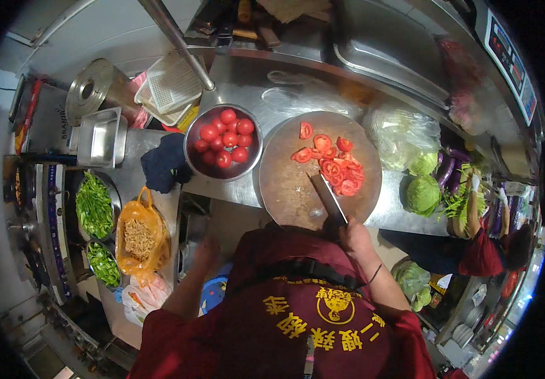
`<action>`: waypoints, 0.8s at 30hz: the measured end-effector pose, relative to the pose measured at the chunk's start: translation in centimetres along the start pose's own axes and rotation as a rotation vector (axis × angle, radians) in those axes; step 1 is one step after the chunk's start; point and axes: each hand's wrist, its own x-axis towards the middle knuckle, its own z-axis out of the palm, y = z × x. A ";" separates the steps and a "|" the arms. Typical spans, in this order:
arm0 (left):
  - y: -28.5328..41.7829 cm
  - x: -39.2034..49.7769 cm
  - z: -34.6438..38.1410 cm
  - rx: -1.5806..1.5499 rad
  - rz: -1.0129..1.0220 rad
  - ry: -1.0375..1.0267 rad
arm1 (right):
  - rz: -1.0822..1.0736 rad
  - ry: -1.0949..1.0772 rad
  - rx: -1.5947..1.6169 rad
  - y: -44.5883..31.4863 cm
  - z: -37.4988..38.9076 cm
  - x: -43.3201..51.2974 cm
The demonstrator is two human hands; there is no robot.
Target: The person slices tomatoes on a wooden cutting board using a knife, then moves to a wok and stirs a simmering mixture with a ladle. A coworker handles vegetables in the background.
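Note:
My right hand [356, 238] grips a cleaver [328, 198], its blade low over the near part of a round wooden chopping board [284, 199]. Cut tomato pieces [338, 173] lie heaped on the board, right beside the blade. A lone tomato wedge [306, 130] rests farther back. Left of the board stands a steel bowl [190, 163] with several whole tomatoes [229, 139] in it. My left hand [207, 251] is down at my left side, away from the board; it is blurred, and its fingers cannot be made out.
A dark cloth [165, 163] lies left of the bowl. Farther left are trays of cut greens [94, 206] and an orange bag [156, 237] of shredded food. Cabbages [423, 195] and eggplants [446, 170] sit at right, where another person's gloved hand [474, 182] touches green vegetables. A metal pole [177, 45] rises behind the bowl.

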 end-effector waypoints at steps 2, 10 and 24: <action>6.3 4.0 -6.1 -0.166 0.210 0.535 | -0.014 0.018 0.012 0.1 0.2 0.0; 16.5 19.3 -21.0 0.110 0.586 0.756 | -0.034 0.041 0.003 -0.7 -0.2 -0.4; 30.3 7.3 -5.5 -0.253 1.067 0.167 | 0.009 0.012 0.089 -1.6 -1.0 -0.6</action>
